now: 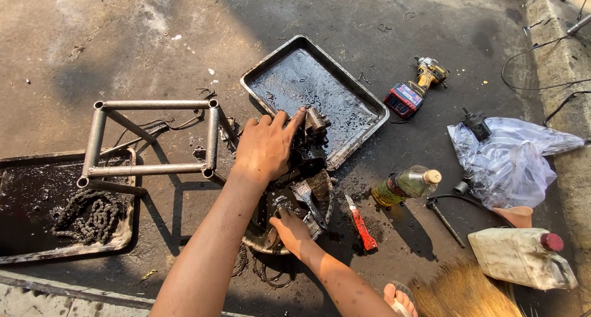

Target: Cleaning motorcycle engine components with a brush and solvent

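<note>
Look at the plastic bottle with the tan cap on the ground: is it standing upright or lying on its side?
Lying on its side. The plastic bottle rests lengthwise on the pavement, cap pointing right, its yellowish liquid pooled along the lower side.

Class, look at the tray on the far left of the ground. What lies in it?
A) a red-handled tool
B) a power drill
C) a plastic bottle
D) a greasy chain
D: a coiled greasy chain lies in the dark left tray, beside the metal frame.
</note>
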